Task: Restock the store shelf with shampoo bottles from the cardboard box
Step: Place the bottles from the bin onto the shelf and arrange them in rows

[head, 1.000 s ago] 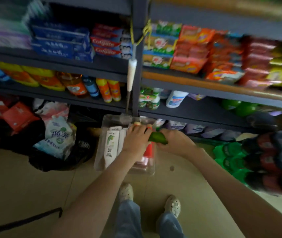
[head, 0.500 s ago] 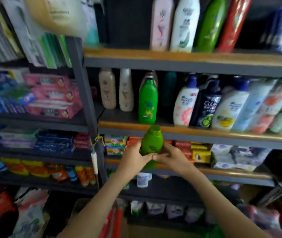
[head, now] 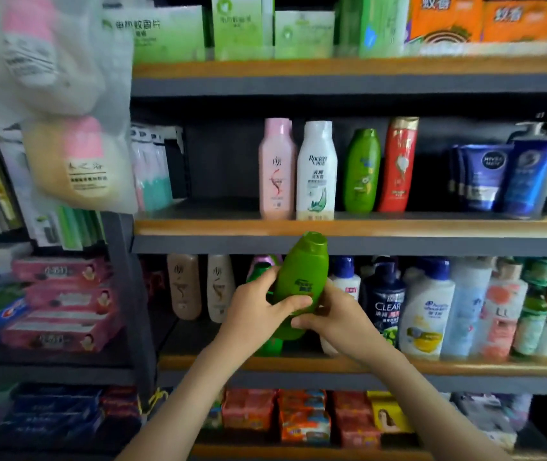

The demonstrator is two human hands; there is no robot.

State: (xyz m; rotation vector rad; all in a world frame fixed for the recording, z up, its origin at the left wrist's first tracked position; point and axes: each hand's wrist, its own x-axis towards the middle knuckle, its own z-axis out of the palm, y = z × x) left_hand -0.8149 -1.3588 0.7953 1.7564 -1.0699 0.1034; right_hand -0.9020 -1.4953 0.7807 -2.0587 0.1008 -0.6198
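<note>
Left hand (head: 257,314) and right hand (head: 338,319) both grip the lower half of a green shampoo bottle (head: 302,277). It is held nearly upright, cap up and leaning slightly right, with the cap level with the shelf edge (head: 398,227). A matching bottle (head: 362,171) stands on that shelf, above and right of the hands and nearer the right hand.

Hands: 2, left hand (head: 259,314) and right hand (head: 338,317), both gripping 1 held green bottle (head: 302,277). Middle shelf (head: 199,227), around its centre: 4 upright bottles in a row, 1 pink bottle (head: 277,171), 1 white bottle (head: 316,171), 1 shelved green bottle (head: 362,171), 1 red bottle (head: 398,164). Toward its right end: blue tubes (head: 488,174), 2 clear, more behind, count unsure. Lower shelf (head: 465,366), left end: 2 beige bottles (head: 184,287). Top shelf (head: 298,66), right end: 2 orange boxes (head: 445,18) in full view.
</note>
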